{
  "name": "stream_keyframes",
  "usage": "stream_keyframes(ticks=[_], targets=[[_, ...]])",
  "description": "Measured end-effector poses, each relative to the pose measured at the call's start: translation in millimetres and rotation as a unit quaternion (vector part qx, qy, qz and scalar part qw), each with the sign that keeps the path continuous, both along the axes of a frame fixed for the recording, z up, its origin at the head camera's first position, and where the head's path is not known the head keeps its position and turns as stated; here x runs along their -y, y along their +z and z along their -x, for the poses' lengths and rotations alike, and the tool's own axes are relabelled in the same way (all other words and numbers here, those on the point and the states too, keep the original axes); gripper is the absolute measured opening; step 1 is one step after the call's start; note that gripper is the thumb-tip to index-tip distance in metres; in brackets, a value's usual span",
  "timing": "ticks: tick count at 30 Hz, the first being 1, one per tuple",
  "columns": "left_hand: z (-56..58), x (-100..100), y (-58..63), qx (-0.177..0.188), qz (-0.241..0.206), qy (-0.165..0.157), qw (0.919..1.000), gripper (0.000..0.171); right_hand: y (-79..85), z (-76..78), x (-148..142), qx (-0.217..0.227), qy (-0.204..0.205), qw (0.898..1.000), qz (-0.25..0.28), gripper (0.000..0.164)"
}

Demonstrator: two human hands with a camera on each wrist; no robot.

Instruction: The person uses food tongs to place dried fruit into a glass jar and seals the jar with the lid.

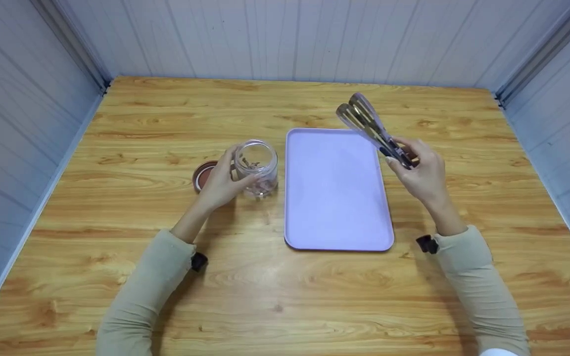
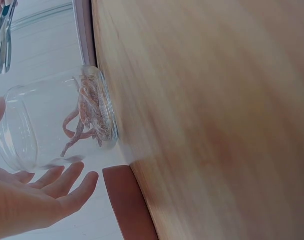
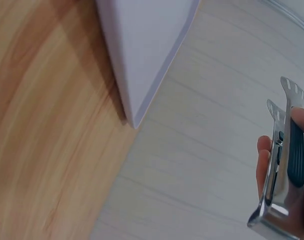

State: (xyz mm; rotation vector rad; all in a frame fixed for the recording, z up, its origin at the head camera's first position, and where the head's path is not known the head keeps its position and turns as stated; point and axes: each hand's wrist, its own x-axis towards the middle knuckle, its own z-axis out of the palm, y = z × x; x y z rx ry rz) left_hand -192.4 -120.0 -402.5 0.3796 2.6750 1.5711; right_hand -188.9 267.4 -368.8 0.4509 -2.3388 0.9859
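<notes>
A clear, open-topped jar [image 1: 268, 173] stands upright on the table, left of the lilac tray. My left hand [image 1: 222, 184] grips it near the rim, thumb on the near side and fingers round the far side. Reddish-brown, twisted dried strips [image 2: 91, 110] lie heaped at its bottom. Over the tray's right edge, my right hand [image 1: 424, 170] holds metal tongs [image 1: 366, 123] with dark grips. The slotted heads of the tongs point up and away to the left, a little apart, with nothing between them.
The shallow lilac tray [image 1: 337, 193] lies flat in the middle of the wooden table [image 1: 245, 296]. A reddish-brown lid [image 1: 203, 176] rests just left of the jar, partly behind my left hand. Pale panelled walls [image 1: 275, 39] border the table at the back and sides.
</notes>
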Motion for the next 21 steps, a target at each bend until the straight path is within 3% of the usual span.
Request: stream_keyframes(ticks=[18, 21], targets=[[0.3, 0, -1.6, 0.006, -0.007, -0.008, 0.9999, 0.079, -12.3, -8.3, -34, 0.019, -0.096, 0.995, 0.028, 0.042], [-0.1, 0, -1.4, 0.001, 0.001, -0.003, 1.0000, 0.079, -14.2, -11.7, -42, 0.041, -0.109, 0.992, 0.040, 0.043]])
